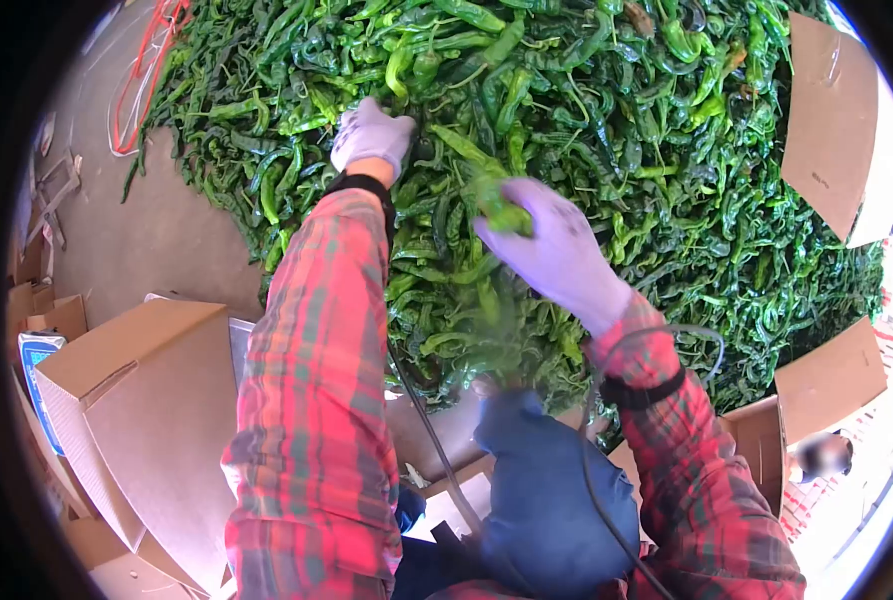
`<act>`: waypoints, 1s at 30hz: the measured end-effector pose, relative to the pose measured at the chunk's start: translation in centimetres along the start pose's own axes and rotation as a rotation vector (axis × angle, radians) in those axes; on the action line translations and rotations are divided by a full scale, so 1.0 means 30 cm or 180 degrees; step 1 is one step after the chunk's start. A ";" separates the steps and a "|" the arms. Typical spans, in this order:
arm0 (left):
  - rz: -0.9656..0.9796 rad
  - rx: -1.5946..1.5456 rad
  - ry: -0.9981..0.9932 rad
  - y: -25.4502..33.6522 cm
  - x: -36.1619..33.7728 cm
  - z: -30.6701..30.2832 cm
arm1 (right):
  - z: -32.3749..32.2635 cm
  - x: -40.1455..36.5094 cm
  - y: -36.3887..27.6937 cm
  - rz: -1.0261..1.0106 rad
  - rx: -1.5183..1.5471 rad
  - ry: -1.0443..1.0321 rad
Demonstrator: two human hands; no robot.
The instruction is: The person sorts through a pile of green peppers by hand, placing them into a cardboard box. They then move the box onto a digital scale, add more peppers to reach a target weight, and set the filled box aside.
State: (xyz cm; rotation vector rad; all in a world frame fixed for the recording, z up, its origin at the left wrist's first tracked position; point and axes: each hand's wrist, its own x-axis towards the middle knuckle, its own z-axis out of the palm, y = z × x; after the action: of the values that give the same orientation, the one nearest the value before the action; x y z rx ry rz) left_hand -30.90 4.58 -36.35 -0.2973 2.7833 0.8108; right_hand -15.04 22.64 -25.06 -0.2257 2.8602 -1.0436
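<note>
A large heap of long green peppers [576, 130] spreads in front of me. My right hand [556, 245], in a pale glove, is closed around green peppers [506, 213], held just above the heap and slightly blurred. Farther left, my left hand [371, 137], gloved alike, rests against the pile with its fingers curled. The back of the hand covers its fingertips, so what they grip cannot be made out. Lighter green peppers [398, 75] lie right beside its knuckles.
Open cardboard boxes stand at left [166, 400] and lower right [761, 440]; a cardboard flap [831, 120] is at upper right. Orange strapping [124, 125] lies on the floor at upper left. Grey cables [591, 470] hang near my arms. A person [824, 455] is at far right.
</note>
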 end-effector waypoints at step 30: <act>0.1083 -0.0066 -0.1346 -0.001 -0.091 0.026 | -0.218 -0.490 -0.065 0.2535 0.3357 0.0321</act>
State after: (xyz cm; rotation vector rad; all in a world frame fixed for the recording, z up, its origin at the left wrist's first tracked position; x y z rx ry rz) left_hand -28.16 5.34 -36.25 0.3206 2.4504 0.8567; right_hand -1.21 27.78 -18.34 0.9331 1.7204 -2.0486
